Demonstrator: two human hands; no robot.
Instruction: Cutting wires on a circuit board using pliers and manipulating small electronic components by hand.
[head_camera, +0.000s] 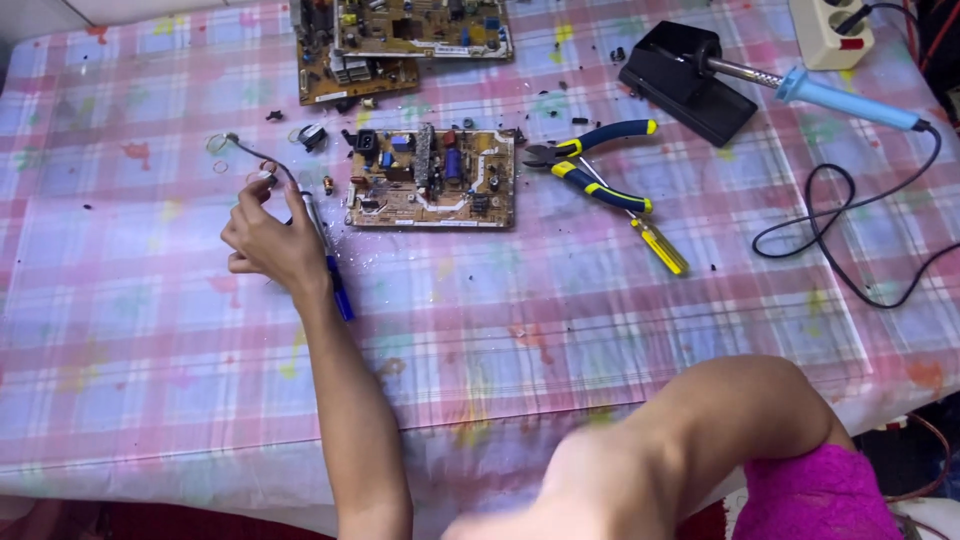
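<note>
Blue-tipped tool (325, 250) held in left hand's (268, 240) closed grip; right hand's (590, 480) grip unclear.

Blue-handled pen-shaped tool (330, 255): slim, clear/silver upper barrel, blue lower end. Lies slanted, blue end pointing to 5 o'clock, upper end to 11 o'clock, partly hidden where fingers wrap it. Thin grey wire (262, 157): curves from the finger pinch up toward 10 o'clock, ends at a small loop resting on the cloth. Both sit at 9 o'clock of the brown circuit board (432, 178), which lies flat, component side up, near them but not touching.
</note>
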